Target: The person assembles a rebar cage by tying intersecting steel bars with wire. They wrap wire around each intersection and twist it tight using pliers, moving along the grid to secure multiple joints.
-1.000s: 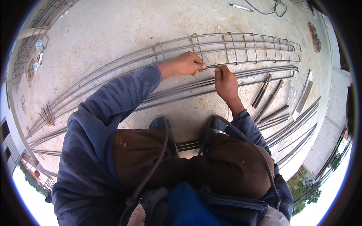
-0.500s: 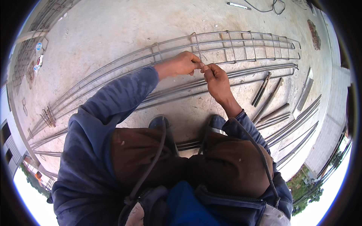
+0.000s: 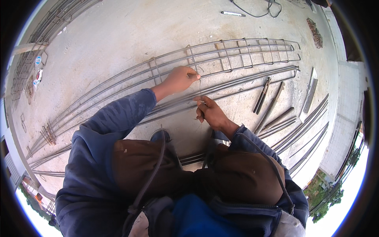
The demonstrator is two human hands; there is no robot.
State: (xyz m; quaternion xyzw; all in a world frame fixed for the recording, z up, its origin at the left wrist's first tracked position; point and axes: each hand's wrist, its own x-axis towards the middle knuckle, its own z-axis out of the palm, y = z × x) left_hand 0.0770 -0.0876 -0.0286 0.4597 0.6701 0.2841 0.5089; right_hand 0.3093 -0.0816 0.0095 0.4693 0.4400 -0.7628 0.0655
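A long rebar cage (image 3: 226,55) lies across the concrete floor, its square stirrups spaced along the bars. At the cage's near lower bar, beside a stirrup, my left hand (image 3: 177,81) is closed in a pinch. Closer to me, over several straight steel bars (image 3: 244,82), my right hand (image 3: 213,113) is closed, thumb and fingers pressed together. A thin tie wire (image 3: 200,87) runs between the fingertips of both hands. How it passes round the bar is hidden by my left fingers.
To the right lie a dark two-handled tool (image 3: 262,96), a long flat bar (image 3: 272,106) and loose rods (image 3: 306,122). A marker (image 3: 233,14) and a black cable (image 3: 256,15) lie at the far side. A wire bundle (image 3: 314,33) sits far right; short wires (image 3: 49,132) rest left.
My hands were together at the cage bar and are now apart. The right hand has drawn back toward me, with the wire stretched between them. The view has shifted slightly.
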